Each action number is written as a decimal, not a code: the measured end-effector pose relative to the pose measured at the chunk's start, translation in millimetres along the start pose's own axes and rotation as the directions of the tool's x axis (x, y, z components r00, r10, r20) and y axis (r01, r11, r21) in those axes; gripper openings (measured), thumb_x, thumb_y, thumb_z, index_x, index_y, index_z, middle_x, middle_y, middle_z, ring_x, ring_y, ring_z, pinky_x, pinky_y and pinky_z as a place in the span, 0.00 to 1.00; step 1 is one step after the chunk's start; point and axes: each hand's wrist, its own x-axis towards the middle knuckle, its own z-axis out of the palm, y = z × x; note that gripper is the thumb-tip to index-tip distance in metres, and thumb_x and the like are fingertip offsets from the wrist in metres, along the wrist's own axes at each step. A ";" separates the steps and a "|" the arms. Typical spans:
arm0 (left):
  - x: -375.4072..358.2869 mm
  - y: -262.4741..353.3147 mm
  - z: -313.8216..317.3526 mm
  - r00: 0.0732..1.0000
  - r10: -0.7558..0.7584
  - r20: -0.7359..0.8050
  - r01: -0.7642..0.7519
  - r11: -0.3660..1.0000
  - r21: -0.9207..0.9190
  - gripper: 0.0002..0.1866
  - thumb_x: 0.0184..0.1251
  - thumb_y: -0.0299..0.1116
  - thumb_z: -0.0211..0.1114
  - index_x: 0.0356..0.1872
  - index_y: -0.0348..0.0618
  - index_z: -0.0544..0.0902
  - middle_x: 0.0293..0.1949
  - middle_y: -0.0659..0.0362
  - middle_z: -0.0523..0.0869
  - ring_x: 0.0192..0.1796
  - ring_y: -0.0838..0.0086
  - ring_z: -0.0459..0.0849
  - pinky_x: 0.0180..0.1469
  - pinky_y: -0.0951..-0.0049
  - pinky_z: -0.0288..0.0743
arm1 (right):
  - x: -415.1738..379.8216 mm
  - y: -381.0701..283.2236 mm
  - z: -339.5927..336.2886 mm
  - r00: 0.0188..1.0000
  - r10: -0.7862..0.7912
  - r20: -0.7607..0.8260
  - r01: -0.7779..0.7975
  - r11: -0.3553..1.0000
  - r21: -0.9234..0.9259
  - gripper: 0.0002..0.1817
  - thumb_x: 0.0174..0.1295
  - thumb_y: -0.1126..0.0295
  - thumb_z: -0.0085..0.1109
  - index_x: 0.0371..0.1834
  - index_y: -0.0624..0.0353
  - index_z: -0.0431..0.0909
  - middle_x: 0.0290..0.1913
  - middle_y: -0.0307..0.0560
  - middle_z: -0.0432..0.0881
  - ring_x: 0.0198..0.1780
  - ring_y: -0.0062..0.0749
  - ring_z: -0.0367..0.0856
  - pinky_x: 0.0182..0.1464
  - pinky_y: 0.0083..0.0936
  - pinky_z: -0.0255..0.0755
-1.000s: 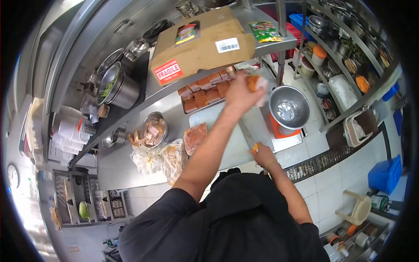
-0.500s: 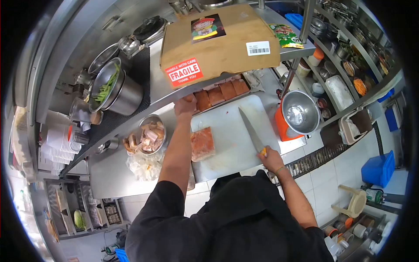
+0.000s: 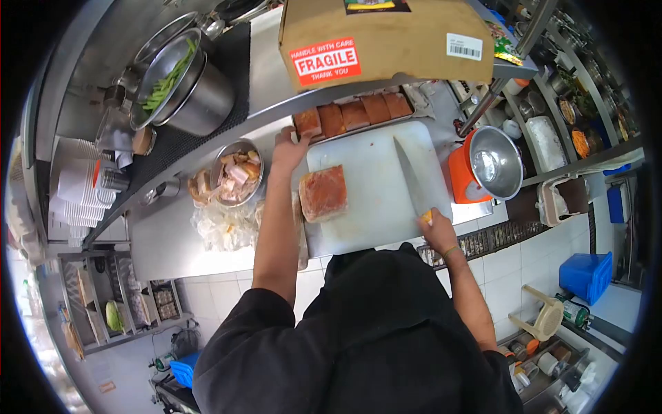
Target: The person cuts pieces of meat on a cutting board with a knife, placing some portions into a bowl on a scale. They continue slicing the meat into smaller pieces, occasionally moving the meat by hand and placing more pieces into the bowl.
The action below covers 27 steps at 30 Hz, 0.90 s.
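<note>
My right hand [image 3: 438, 232] is closed around the yellow handle of a long kitchen knife [image 3: 412, 178], whose blade lies along the right part of the white cutting board [image 3: 379, 200]. At the near left corner of a metal tray [image 3: 362, 128], my left hand [image 3: 289, 148] has its thumb and fingers apart, beside the leftmost reddish-brown slab of meat [image 3: 307, 123]. Several such slabs fill the tray in a row. A thicker block of meat [image 3: 323, 193] rests on the board's left side, touched by neither hand.
Left of my forearm stand a metal bowl of raw meat pieces [image 3: 239, 174] and a crumpled plastic bag [image 3: 224, 224]. A cardboard box [image 3: 400, 52] sits on the shelf above the tray. To the right is an orange container [image 3: 463, 176] with a steel bowl [image 3: 495, 163].
My left hand has drawn back slightly from the tray, and the leftmost slab now shows beyond it. The view has shifted; the knife remains on the board in my right hand.
</note>
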 end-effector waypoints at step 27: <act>-190.0 32.9 76.7 0.746 -0.325 0.582 0.507 0.843 -0.179 0.46 0.77 0.64 0.64 0.64 0.20 0.66 0.49 0.37 0.86 0.30 0.52 0.93 0.28 0.61 0.92 | -56.5 -20.9 8.3 0.998 -0.037 0.047 0.038 0.999 -0.021 0.21 0.76 0.56 0.62 0.50 0.67 0.71 0.38 0.76 0.86 0.44 0.75 0.86 0.47 0.62 0.79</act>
